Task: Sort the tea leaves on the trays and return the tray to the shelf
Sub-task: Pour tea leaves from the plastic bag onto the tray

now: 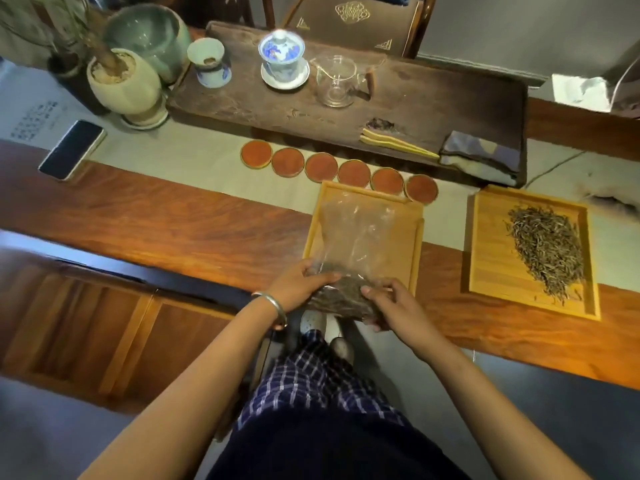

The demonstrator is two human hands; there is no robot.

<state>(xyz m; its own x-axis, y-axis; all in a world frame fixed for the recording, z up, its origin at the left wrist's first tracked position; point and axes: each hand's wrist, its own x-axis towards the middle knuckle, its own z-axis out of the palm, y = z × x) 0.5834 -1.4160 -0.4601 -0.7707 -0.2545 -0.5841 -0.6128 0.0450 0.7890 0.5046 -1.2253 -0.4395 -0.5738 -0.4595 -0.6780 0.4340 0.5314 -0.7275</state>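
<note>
Clear plastic, crinkled and glinting: a bag (353, 233) lies stretched over the nearer wooden tray (414, 244), its open end toward the row of round red coasters (337, 169). The bag's lower end hangs past the table edge, packed with dark tea leaves (341, 296), and both hands have hold of it there. The left hand (301, 284), a silver bangle (273, 306) on its wrist, curls its fingers over the bundle from the left; the right hand (391, 306) grips the other side, thumb on top, the other fingers tucked underneath where I cannot see them. How much leaf is in the bag is hard to judge, since the hands cover most of it.

To the right sits a second tray (485, 265) holding a loose heap of paler, needle-like tea (547, 247), well apart from the hands. The plastic hides the first tray's floor, so whether any leaf remains on it I cannot tell.

Farther back, a dark tea board (433, 98) carries a blue-and-white lidded cup (282, 58) and a glass pitcher (334, 81). A phone (71, 148) lies at the left.
</note>
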